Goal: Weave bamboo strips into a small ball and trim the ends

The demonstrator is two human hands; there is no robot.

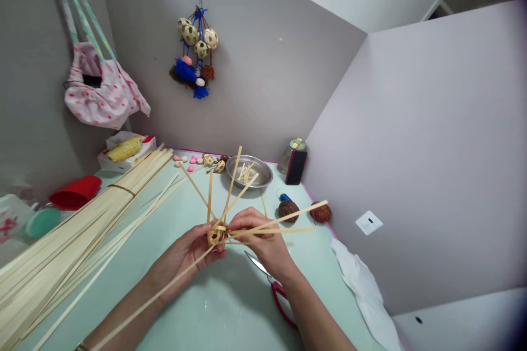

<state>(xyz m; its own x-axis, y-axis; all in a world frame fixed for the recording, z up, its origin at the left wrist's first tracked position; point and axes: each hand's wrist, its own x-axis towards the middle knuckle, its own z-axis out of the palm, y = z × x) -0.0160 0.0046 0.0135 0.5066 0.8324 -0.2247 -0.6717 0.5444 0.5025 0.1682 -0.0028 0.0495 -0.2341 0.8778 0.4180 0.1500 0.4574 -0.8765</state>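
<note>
A small, partly woven ball of thin bamboo-like strips (216, 235) sits between my two hands above the table. My left hand (193, 249) is closed round its left side, thumb on top and fingers beneath. On the other side my right hand (259, 236) pinches strips (284, 219) where they leave the ball. Several long strip ends fan out upward and to the right, and one runs down to the left across my left forearm. Red-handled scissors (280, 301) lie on the table, partly hidden by my right forearm.
A bundle of long pale strips (82, 241) fills the table's left side. Behind my hands stands a metal bowl (265, 176) with short strips. Brown yarn balls (289, 210), a phone (296, 168) and a glass jar (288, 156) are at right. A wall corner closes the back.
</note>
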